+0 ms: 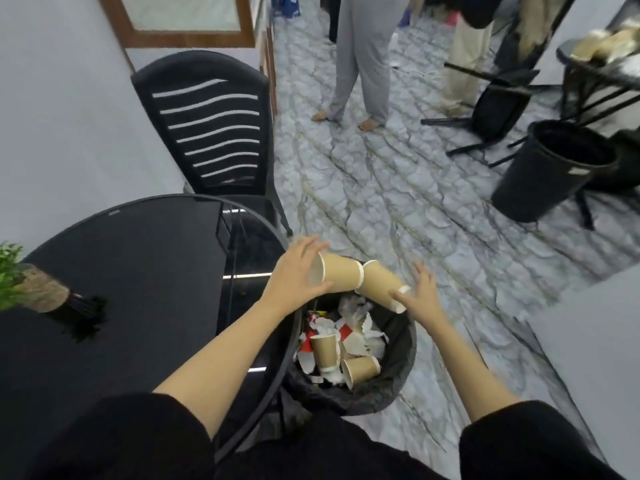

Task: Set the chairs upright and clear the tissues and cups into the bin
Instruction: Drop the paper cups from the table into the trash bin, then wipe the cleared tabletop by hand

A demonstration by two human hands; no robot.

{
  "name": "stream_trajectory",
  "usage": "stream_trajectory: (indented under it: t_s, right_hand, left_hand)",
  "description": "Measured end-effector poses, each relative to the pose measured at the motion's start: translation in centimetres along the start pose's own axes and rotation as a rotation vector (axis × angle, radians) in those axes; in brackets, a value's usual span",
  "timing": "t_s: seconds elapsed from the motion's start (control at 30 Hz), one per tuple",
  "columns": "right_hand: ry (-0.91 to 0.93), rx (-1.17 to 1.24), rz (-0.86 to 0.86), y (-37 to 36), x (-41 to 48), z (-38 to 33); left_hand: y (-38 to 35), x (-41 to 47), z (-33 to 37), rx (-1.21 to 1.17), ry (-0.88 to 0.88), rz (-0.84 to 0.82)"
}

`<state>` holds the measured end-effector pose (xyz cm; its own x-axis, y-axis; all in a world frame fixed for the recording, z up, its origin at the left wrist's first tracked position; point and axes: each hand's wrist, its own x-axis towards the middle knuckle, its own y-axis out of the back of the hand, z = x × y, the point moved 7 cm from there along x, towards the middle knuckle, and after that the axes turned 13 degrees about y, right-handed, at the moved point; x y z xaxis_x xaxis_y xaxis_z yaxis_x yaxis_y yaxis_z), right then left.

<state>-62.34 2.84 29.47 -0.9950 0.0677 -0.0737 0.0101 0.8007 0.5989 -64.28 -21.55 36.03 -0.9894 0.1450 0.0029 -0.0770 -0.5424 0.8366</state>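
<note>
Both my hands hover over a black-lined bin (403,344) beside the round table. My left hand (294,275) has its thumb under and its fingers over the rim of a brown paper cup (341,276) lying sideways. A second brown paper cup (379,284) tilts in the air, its base touching the thumb of my right hand (420,296), whose fingers are spread. Inside the bin lie two brown cups (325,351) and crumpled tissues (360,317). An upright black chair (211,133) stands behind the table. A black chair (498,105) lies tipped over at the far right.
The black glass round table (138,258) carries a potted plant (20,282) at the left. A second black bin (554,171) stands at the right near another table (602,71). Two people stand on the patterned floor (381,188) at the back.
</note>
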Motion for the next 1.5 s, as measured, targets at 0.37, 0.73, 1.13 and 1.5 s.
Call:
stream_trajectory:
  t_s: [0.37,0.73,1.13,1.5]
  right_hand:
    - [0.139,0.029,-0.143,-3.0,1.1,-3.4]
    - [0.412,0.007,-0.422,-13.4,4.1,-13.2]
    - [0.683,0.035,-0.776,-26.7,2.9,-22.3]
    - [0.803,0.005,-0.973,-33.7,1.2,-25.0]
  left_hand:
    - [1.5,-1.8,-3.4,-0.016,0.116,0.04]
    - [6.7,-8.4,-14.8,-0.066,0.512,0.231]
    - [8.3,-20.1,-25.5,-0.106,1.002,0.369]
    - [6.6,-21.8,-27.2,-0.104,1.113,0.505]
